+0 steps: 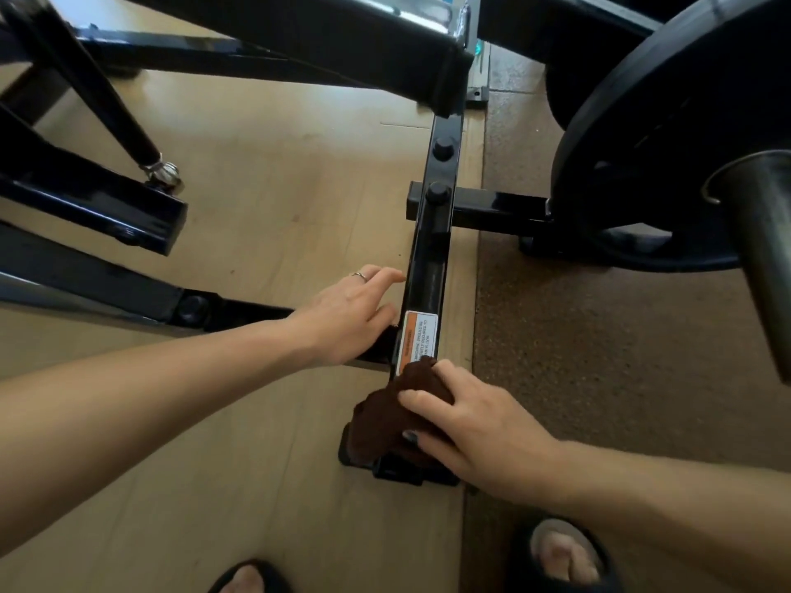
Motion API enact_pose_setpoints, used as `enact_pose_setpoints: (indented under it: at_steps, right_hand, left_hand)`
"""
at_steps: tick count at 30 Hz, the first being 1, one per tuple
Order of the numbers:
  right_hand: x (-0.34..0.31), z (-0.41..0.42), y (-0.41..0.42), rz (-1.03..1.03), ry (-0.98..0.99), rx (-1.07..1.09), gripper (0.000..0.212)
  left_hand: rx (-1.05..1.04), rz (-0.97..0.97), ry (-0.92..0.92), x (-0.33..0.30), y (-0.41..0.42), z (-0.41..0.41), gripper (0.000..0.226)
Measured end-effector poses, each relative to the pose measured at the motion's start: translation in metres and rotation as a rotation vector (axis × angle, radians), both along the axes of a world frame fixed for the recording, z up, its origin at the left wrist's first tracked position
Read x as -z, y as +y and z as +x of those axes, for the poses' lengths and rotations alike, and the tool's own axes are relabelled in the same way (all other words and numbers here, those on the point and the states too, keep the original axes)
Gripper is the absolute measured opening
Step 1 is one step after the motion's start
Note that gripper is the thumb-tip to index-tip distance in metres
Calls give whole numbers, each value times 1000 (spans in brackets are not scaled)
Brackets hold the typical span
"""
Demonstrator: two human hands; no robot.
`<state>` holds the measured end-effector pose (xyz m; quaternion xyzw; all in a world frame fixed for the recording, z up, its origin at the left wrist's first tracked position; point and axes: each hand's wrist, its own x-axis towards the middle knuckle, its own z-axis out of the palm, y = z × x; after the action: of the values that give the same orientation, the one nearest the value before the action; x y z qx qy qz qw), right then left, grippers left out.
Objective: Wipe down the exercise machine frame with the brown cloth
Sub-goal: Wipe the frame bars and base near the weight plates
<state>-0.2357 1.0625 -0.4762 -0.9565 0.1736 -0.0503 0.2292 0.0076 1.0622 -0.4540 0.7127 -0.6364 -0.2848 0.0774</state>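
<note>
Under right hand (479,425), brown cloth (385,417) gripped on frame (428,267); left hand (351,318) relaxed beside frame.

The cloth (391,415) lies on the frame bar (430,267), weight plate (667,134) to its right.

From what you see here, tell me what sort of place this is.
Probably a gym or home workout room: a black steel machine frame with a warning label, a weight plate on a metal sleeve, and rubber matting beside wood flooring.
</note>
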Motion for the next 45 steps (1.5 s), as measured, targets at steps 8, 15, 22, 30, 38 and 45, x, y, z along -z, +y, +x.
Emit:
enact_pose_setpoints:
  at_steps: [8, 15, 22, 30, 38, 45]
  right_hand:
    - [4, 28, -43, -68, -89, 303, 37]
    - [6, 4, 23, -137, 0, 62, 33]
    - [7, -3, 15, -339, 13, -294, 41]
    - [6, 20, -73, -391, -5, -148, 37]
    - [14, 9, -25, -218, -30, -52, 35]
    - [5, 25, -56, -102, -96, -39, 38]
  left_hand:
    - [6, 39, -4, -4, -5, -1, 51]
    - [212, 192, -169, 5, 13, 3, 63]
    - [288, 153, -251, 3, 13, 4, 51]
    - [235, 198, -156, -1, 12, 5, 36]
    - [51, 182, 56, -1, 7, 12, 33]
    - [-228, 15, 304, -8, -13, 17, 34]
